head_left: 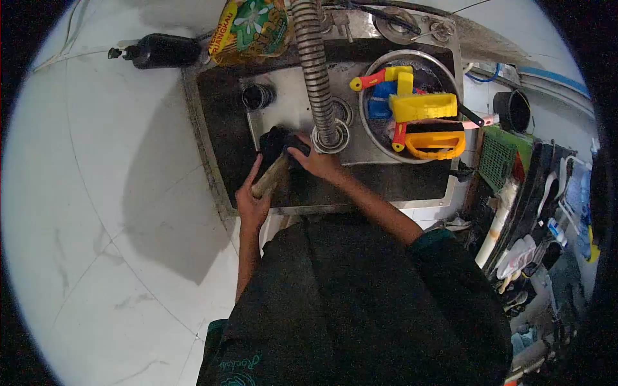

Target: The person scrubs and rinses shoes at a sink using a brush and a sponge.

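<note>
Over the sink [222,151], both hands are on a dark item [273,143] with a long tan part [270,180] along its lower side; it may be a shoe, but its shape is too dark to be sure. My left hand [253,201] grips the tan part from the left, one finger stretched along it. From the right, my right hand [317,159] is closed at the item's dark upper edge, its fingertips partly hidden. A ribbed grey hose [314,71] hangs just above my right hand. Behind the item stands a small dark round container [257,96].
A metal basin [368,132] at the sink's right holds yellow, blue, red and orange brushes [423,108]. Behind the sink are a yellow-green pouch [251,32], a black bottle [166,51] and a tap [346,26]. A green crate [497,157] and assorted items stand at the right.
</note>
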The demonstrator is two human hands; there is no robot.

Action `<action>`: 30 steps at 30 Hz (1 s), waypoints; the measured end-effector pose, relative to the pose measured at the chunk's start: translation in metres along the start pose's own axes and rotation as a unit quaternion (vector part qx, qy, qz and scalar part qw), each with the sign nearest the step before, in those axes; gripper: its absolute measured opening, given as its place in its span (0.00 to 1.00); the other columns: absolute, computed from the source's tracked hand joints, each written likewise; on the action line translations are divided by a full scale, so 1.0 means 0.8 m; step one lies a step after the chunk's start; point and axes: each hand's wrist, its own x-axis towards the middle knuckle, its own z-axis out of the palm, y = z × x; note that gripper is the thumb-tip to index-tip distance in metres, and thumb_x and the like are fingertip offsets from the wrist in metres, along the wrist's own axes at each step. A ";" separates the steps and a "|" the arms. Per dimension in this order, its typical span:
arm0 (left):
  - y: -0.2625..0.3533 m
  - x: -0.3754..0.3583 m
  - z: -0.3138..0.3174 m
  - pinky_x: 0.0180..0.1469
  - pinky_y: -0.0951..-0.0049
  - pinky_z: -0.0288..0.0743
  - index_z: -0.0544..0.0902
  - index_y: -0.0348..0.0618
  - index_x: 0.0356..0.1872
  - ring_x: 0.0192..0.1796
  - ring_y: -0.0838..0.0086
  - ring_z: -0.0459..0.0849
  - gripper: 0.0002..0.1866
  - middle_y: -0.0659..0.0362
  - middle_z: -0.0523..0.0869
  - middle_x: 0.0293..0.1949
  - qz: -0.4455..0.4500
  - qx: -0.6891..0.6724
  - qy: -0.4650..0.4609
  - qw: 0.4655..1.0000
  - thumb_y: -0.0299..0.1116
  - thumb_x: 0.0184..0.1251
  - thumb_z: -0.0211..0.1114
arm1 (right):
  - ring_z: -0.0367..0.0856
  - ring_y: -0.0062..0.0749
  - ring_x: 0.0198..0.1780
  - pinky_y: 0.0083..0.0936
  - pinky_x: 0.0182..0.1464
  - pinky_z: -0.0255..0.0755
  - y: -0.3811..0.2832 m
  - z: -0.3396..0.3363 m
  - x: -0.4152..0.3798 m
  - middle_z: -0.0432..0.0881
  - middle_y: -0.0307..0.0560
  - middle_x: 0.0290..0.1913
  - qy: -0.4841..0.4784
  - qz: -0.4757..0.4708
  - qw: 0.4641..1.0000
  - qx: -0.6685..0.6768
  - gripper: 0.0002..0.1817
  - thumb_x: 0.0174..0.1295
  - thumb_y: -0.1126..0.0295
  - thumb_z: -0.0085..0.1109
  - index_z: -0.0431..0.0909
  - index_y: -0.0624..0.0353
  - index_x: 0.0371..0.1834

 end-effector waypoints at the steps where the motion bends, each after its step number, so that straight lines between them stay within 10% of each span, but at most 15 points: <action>1: -0.007 0.000 -0.002 0.62 0.68 0.73 0.69 0.42 0.69 0.61 0.70 0.79 0.34 0.51 0.76 0.65 0.013 0.007 -0.002 1.000 0.17 0.58 0.64 | 0.70 0.55 0.62 0.46 0.66 0.62 0.003 0.001 0.002 0.75 0.66 0.56 0.007 -0.019 1.000 -0.022 0.32 0.60 0.40 0.60 0.79 0.53 0.59; 13: -0.002 0.008 -0.004 0.58 0.72 0.76 0.70 0.44 0.69 0.55 0.74 0.82 0.34 0.52 0.76 0.65 0.028 0.023 0.005 0.999 0.16 0.59 0.63 | 0.79 0.48 0.43 0.42 0.49 0.72 0.011 -0.007 0.023 0.83 0.54 0.37 0.090 -0.185 0.975 -0.084 0.25 0.57 0.48 0.67 0.83 0.55 0.48; 19: 0.008 0.009 -0.002 0.63 0.68 0.71 0.73 0.46 0.67 0.62 0.69 0.78 0.32 0.49 0.74 0.67 0.010 0.044 -0.005 0.999 0.17 0.57 0.63 | 0.79 0.41 0.50 0.36 0.52 0.73 0.086 0.013 0.032 0.81 0.52 0.49 0.002 -0.108 0.993 0.038 0.27 0.56 0.57 0.69 0.76 0.57 0.56; 21: -0.019 0.002 -0.008 0.66 0.67 0.69 0.73 0.46 0.67 0.66 0.66 0.74 0.33 0.49 0.72 0.68 0.033 0.026 -0.005 0.999 0.17 0.56 0.63 | 0.76 0.44 0.61 0.38 0.64 0.68 0.100 -0.003 0.034 0.77 0.53 0.61 -0.137 -0.033 0.989 0.048 0.42 0.41 0.62 0.79 0.70 0.56 0.63; 23: -0.014 -0.002 -0.017 0.69 0.64 0.64 0.73 0.45 0.66 0.70 0.63 0.70 0.33 0.50 0.72 0.68 0.017 0.057 -0.021 0.998 0.16 0.55 0.63 | 0.79 0.39 0.55 0.37 0.57 0.72 0.203 0.065 0.030 0.80 0.50 0.54 -0.095 -0.007 0.978 0.187 0.32 0.48 0.61 0.74 0.75 0.57 0.58; 25: -0.018 0.005 -0.022 0.70 0.64 0.63 0.74 0.45 0.66 0.70 0.63 0.70 0.33 0.50 0.72 0.68 0.022 0.052 -0.032 0.998 0.16 0.55 0.63 | 0.81 0.32 0.46 0.33 0.49 0.77 0.144 0.055 0.034 0.83 0.47 0.45 -0.004 -0.332 0.940 -0.082 0.18 0.66 0.61 0.62 0.78 0.60 0.53; 27: -0.009 0.005 -0.018 0.71 0.63 0.62 0.74 0.45 0.66 0.70 0.64 0.69 0.33 0.51 0.72 0.68 -0.009 0.052 -0.025 0.998 0.15 0.55 0.62 | 0.81 0.39 0.54 0.38 0.57 0.73 0.089 0.033 0.030 0.82 0.47 0.51 -0.066 -0.103 0.988 0.096 0.34 0.35 0.58 0.81 0.80 0.54 0.49; 30: -0.013 0.007 -0.019 0.71 0.64 0.62 0.74 0.46 0.66 0.70 0.65 0.69 0.33 0.51 0.73 0.67 -0.007 0.043 -0.027 0.999 0.14 0.55 0.62 | 0.82 0.40 0.52 0.37 0.56 0.74 0.066 0.011 0.028 0.83 0.48 0.49 -0.088 -0.052 0.973 0.208 0.33 0.35 0.60 0.81 0.80 0.54 0.49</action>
